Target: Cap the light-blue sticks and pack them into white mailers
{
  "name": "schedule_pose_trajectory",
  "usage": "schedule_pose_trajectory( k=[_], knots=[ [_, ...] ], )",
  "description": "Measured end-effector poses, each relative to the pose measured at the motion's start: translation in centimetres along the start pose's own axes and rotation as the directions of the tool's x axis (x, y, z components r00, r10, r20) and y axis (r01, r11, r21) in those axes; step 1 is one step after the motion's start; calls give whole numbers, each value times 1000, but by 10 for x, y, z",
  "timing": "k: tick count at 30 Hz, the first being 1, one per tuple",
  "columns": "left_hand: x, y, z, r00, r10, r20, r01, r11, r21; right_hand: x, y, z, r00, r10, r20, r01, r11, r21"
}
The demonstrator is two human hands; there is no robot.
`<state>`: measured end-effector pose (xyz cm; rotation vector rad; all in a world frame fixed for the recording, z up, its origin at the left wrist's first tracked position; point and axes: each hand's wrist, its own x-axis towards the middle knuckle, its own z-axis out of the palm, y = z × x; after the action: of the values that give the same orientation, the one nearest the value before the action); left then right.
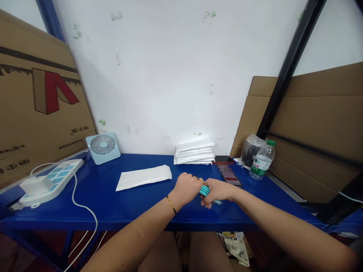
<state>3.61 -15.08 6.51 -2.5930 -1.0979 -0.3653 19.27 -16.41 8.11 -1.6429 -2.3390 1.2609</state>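
A bundle of thin turquoise sticks (204,190) is between my two hands, above the front part of the blue table (136,206). My left hand (189,187) is closed in a fist at the bundle's left end, with a ring and a dark band at its fingers. My right hand (217,192) wraps its fingers round the bundle from the right, and light stick ends poke out below it. A flat white packet (144,177) lies on the table to the left of my hands. Behind them is a stack of white packets (194,152).
A blue fan (103,145) and a white power strip (53,183) with a cable are on the left. At the right are a phone (231,176), a water bottle (261,162) and a plastic-wrapped dark container (249,151). Cardboard (317,139) stands along the side.
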Motion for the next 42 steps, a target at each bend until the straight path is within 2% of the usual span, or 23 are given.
schedule_pose_trajectory(
  k=[1, 2, 4, 6, 7, 8, 10, 12, 14, 15, 18, 20, 24, 27, 29, 32, 36, 38, 40, 42],
  knots=[
    [-2, 0, 0, 997, 72, -36, -72, 997, 21, 2, 2, 0, 982, -25, 190, -18, 974, 225],
    [-4, 0, 0, 989, 134, -57, -132, 990, 39, 4, 4, 2, 944, -75, 322, -66, 913, 403],
    [-6, -1, -1, 974, 218, -53, -216, 975, 49, 10, 8, 9, 900, -142, 412, -151, 785, 601],
    [-8, -8, -2, 970, 242, -32, -241, 970, 20, 16, 11, 18, 923, -123, 364, -159, 740, 654],
    [-10, -14, -3, 974, 222, -36, -222, 975, -1, 19, 14, 21, 945, -99, 312, -134, 754, 643],
    [-13, -23, -2, 984, 170, -51, -171, 985, -21, 21, 17, 23, 965, -73, 252, -100, 785, 612],
    [-23, -47, 3, 997, -15, -74, 11, 999, -50, 24, 27, 22, 990, -39, 135, -36, 856, 515],
    [-40, -79, 12, 963, -271, 9, 271, 962, -45, 22, 38, 16, 997, -23, 68, -10, 896, 444],
    [-58, -109, 25, 875, -461, 144, 462, 886, 29, 18, 47, 8, 999, -11, 40, -7, 906, 423],
    [-66, -121, 31, 843, -502, 193, 500, 864, 62, 16, 50, 5, 999, -12, 31, -2, 908, 418],
    [-78, -139, 37, 841, -481, 248, 477, 875, 80, 8, 51, -2, 999, -30, 14, 22, 915, 402],
    [-76, -138, 29, 850, -476, 225, 467, 879, 94, 5, 47, -5, 999, -38, 10, 31, 925, 378],
    [-56, -124, -9, 891, -447, 86, 438, 893, 102, 0, 39, -11, 998, -67, 7, 62, 952, 300],
    [-36, -109, -28, 923, -347, 168, 360, 931, -56, -6, 36, -19, 995, -93, 20, 86, 972, 218],
    [-25, -99, -26, 940, -245, 239, 288, 943, -165, -11, 37, -25, 996, -82, 23, 76, 981, 180],
    [-21, -84, -8, 943, -146, 298, 214, 955, -207, -17, 46, -32, 1000, -27, -11, 28, 989, 145],
    [-47, -65, 12, 910, -124, 395, 233, 942, -241, -22, 66, -36, 997, 39, -62, -31, 993, 115],
    [-66, -55, 15, 868, -168, 468, 297, 929, -219, -22, 73, -35, 996, 61, -71, -55, 994, 92],
    [-81, -44, 17, 833, -271, 482, 394, 903, -172, -18, 75, -34, 994, 76, -85, -71, 996, 50],
    [-90, -35, 17, 822, -342, 455, 455, 875, -164, -12, 71, -33, 993, 76, -89, -76, 997, 4]
  ],
)
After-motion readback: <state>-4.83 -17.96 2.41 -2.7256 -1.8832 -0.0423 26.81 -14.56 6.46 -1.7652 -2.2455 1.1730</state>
